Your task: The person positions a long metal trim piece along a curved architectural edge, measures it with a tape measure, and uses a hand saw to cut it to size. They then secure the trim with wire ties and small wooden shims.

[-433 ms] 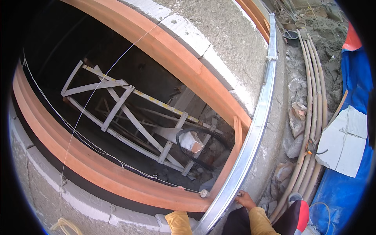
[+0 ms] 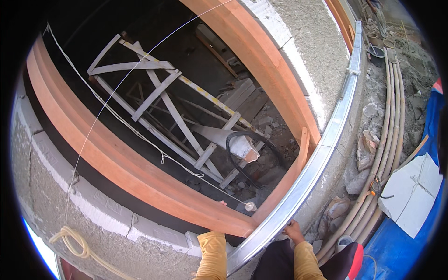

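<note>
Curling at the outer edge of the metal bar, the right hand might be gripping, can't tell. Left hand is mostly hidden behind the wood frame, state unclear. Bar runs along the frame's right end; dark open space inside. Blocks carry faint, unreadable marks.

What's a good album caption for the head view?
Right hand beside a silvery metal bar, left fingertips at a brown wooden frame.

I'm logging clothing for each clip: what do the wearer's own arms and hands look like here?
Both arms wear long mustard-yellow sleeves, left sleeve and right sleeve, with no clear markings. The right hand wears no glove. The left hand is mostly hidden by the orange-brown wooden frame.
</note>
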`<state>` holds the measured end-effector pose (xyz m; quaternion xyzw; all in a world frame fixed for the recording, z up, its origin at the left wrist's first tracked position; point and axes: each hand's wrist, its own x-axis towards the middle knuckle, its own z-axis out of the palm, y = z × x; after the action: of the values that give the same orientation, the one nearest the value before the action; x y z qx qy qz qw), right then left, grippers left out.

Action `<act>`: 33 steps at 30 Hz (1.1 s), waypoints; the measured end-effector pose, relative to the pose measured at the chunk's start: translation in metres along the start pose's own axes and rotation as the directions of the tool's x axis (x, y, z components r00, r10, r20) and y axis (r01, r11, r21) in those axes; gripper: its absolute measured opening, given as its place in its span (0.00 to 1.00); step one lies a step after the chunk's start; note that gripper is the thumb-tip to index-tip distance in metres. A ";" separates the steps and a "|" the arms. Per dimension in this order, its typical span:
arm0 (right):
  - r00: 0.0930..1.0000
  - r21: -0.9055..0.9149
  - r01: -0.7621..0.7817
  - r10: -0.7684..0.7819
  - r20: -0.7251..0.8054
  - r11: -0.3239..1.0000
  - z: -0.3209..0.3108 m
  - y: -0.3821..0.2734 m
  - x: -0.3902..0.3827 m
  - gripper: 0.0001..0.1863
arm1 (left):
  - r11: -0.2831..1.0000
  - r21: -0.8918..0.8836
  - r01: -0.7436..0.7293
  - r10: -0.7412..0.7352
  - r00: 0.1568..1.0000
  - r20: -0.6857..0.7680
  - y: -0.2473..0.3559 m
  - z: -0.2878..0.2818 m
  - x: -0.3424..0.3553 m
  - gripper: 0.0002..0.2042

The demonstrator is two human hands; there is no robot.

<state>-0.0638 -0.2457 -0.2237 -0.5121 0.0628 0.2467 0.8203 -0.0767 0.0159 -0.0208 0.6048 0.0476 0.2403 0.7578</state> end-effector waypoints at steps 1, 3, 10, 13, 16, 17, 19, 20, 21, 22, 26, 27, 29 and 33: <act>1.000 0.003 0.009 -0.009 -0.006 1.000 -0.006 -0.003 0.003 0.25 | 0.997 -0.077 -0.001 0.000 1.000 -0.017 -0.005 0.009 -0.003 0.28; 1.000 0.010 -0.017 0.017 -0.020 1.000 -0.006 -0.005 0.000 0.23 | 0.995 -0.101 -0.015 0.014 1.000 -0.009 -0.014 0.007 -0.002 0.28; 1.000 0.014 -0.009 0.009 -0.026 1.000 0.002 0.001 -0.003 0.21 | 0.964 -0.255 0.073 -0.070 0.997 0.022 -0.016 -0.018 -0.007 0.30; 0.999 -0.003 -0.018 0.018 0.035 1.000 0.010 -0.015 -0.003 0.31 | 0.984 -0.172 0.045 -0.044 0.999 0.013 -0.002 -0.023 0.001 0.30; 1.000 -0.037 -0.011 0.011 -0.004 0.999 -0.007 -0.004 -0.004 0.33 | 0.974 -0.178 0.142 -0.171 0.973 -0.155 -0.016 -0.004 -0.007 0.30; 1.000 -0.021 -0.015 0.015 -0.005 1.000 -0.007 -0.001 -0.006 0.34 | 0.980 -0.135 0.145 -0.162 0.978 -0.127 -0.022 -0.009 -0.006 0.30; 1.000 0.007 0.023 -0.023 0.010 1.000 -0.009 -0.016 0.001 0.34 | 0.993 -0.059 0.102 -0.105 0.993 -0.051 -0.026 -0.014 0.003 0.30; 1.000 -0.004 0.024 -0.024 -0.005 1.000 -0.011 -0.015 0.003 0.35 | 0.991 -0.105 0.087 -0.088 0.996 -0.008 -0.025 -0.012 0.007 0.29; 1.000 -0.020 0.031 -0.031 -0.004 0.999 -0.009 -0.011 0.000 0.35 | 0.987 -0.151 0.057 -0.054 0.998 0.027 -0.022 -0.015 0.005 0.29; 1.000 -0.033 -0.009 0.009 0.002 0.999 -0.009 -0.005 -0.005 0.35 | 0.975 -0.213 0.062 -0.040 0.994 0.105 -0.019 -0.017 0.002 0.27; 1.000 -0.028 0.006 -0.006 -0.004 1.000 -0.012 0.008 0.003 0.33 | 0.963 -0.264 0.052 -0.009 0.987 0.162 -0.021 -0.021 -0.004 0.24; 1.000 -0.026 -0.009 0.009 0.002 1.000 -0.004 0.005 0.002 0.31 | 0.973 -0.230 0.032 -0.003 0.992 0.125 -0.016 -0.023 -0.009 0.24; 1.000 -0.013 -0.016 0.016 0.009 1.000 0.006 0.001 0.002 0.27 | 0.987 -0.161 -0.011 0.020 0.998 0.055 -0.010 -0.022 -0.012 0.23; 0.998 0.036 -0.034 0.036 -0.050 0.999 -0.012 -0.008 0.002 0.19 | 0.997 -0.015 -0.077 0.075 0.992 -0.102 -0.023 0.010 -0.009 0.22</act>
<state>-0.0569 -0.2584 -0.2234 -0.5028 0.0970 0.2467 0.8228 -0.0736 0.0002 -0.0421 0.5858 0.0607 0.2999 0.7505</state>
